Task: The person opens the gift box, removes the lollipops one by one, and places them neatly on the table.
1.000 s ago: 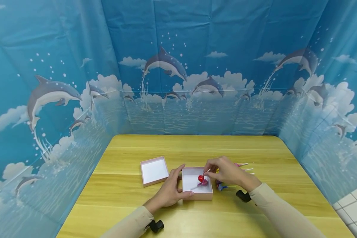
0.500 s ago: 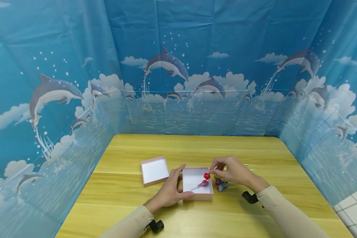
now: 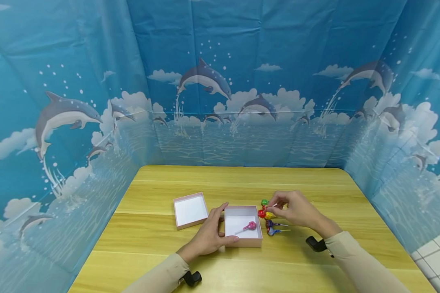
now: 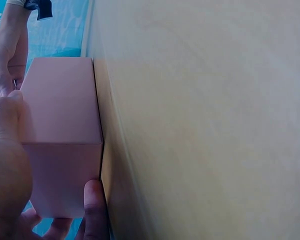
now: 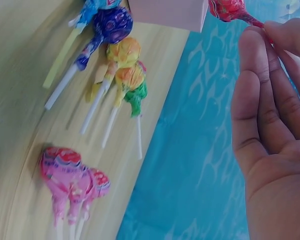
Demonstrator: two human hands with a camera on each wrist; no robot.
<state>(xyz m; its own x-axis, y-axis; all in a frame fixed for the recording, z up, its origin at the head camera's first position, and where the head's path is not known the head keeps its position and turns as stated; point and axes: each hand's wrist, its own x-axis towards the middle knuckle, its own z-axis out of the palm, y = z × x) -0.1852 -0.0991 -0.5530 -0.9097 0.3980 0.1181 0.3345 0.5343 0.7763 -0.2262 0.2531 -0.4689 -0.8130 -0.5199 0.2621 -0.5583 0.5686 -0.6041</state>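
My left hand (image 3: 206,237) holds a pink box (image 3: 244,243) at its left side, with the thumb on the front wall. The left wrist view shows the fingers along the box's outer wall. Inside the box lies a pink lollipop (image 3: 251,225). Just right of the box, my right hand (image 3: 297,211) pinches a red lollipop (image 5: 229,9) near its stick, the candy end pointing toward the box. Beneath and beside that hand lie a blue lollipop (image 3: 271,231), a purple lollipop (image 5: 113,25), a yellow lollipop (image 5: 124,52) and a green lollipop (image 3: 265,202).
A shallow pink box lid (image 3: 190,209), white inside, lies open side up to the left of the box. Several pink-wrapped lollipops (image 5: 72,172) lie together on the wooden table (image 3: 161,183). A blue dolphin-print curtain (image 3: 220,138) surrounds the table at the back and sides.
My right hand has moved right, carrying the red lollipop from above the box's inside to just past its right wall. The left hand and box have stayed put.
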